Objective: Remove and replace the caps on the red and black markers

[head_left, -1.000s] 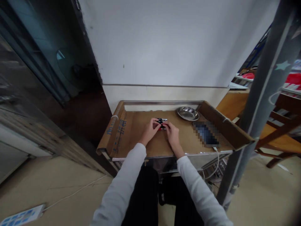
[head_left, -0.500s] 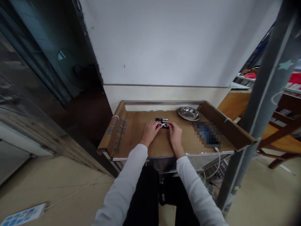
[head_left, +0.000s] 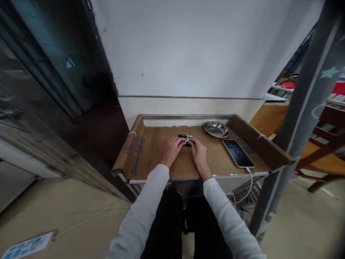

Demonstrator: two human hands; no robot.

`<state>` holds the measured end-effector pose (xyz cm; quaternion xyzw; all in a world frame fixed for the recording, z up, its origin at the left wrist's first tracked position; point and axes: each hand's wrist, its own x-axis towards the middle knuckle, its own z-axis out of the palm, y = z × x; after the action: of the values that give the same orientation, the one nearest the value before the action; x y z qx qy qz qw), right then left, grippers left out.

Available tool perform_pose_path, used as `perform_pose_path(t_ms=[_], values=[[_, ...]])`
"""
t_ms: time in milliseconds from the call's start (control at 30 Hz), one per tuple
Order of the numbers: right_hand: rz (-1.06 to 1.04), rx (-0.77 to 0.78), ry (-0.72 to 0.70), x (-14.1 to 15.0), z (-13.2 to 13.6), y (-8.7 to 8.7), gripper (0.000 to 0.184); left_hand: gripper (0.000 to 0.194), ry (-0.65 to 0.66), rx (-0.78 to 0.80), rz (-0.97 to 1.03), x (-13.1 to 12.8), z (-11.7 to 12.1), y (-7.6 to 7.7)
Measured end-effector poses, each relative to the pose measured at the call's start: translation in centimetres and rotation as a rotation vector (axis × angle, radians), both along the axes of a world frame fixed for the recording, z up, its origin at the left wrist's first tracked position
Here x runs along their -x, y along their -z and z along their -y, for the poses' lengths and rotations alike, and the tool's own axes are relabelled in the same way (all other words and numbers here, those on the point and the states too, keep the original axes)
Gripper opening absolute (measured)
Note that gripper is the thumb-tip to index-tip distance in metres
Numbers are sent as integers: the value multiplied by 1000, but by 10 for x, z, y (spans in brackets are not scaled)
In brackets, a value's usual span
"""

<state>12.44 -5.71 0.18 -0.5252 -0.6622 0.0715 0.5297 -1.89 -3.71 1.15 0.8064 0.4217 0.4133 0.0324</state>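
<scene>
My left hand [head_left: 171, 149] is closed, its thumb and fingertips pinching one end of a slim marker pen [head_left: 187, 141] that shows a whitish middle and a hint of dark red. At the pen's other end, my right hand [head_left: 199, 153] is closed too, fingers bent inward close to the left fingertips. Fingers cover much of this pen. Just beyond the fingertips, black marker pens [head_left: 185, 136] lie crosswise on the cardboard-lined tabletop [head_left: 156, 158]; another black piece shows under the hands, its shape partly hidden.
A shiny metal dish [head_left: 216, 129] stands at the back right. In front of it lies a phone [head_left: 238, 153] with a white cable [head_left: 251, 183] running over the front edge. Cardboard flaps [head_left: 262, 145] wall the sides. A grey metal post [head_left: 291, 122] rises at right, beside a wooden chair [head_left: 323, 158].
My right hand has shifted slightly left, nearer the left one. The held pen now shows less red at its right end. My left hand has hardly moved.
</scene>
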Motion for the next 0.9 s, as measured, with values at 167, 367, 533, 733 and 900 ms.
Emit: perform_pose_path(t_ms=[167, 367, 533, 733, 900], values=[[-103, -30, 53, -1, 2, -4, 25, 23, -42, 3, 17, 1, 0, -1], [-30, -8, -21, 2, 4, -5, 27, 21, -23, -6, 2, 1, -2, 1], [118, -17, -287, 9, 6, -7, 52, 20, -58, 6, 36, 2, -2, 1], [239, 31, 50, -2, -1, 1, 35, 20, -488, 118, -17, 11, -9, 4], [374, 149, 278, -7, -1, 5, 25, 24, -583, 234, -61, 14, -22, 15]])
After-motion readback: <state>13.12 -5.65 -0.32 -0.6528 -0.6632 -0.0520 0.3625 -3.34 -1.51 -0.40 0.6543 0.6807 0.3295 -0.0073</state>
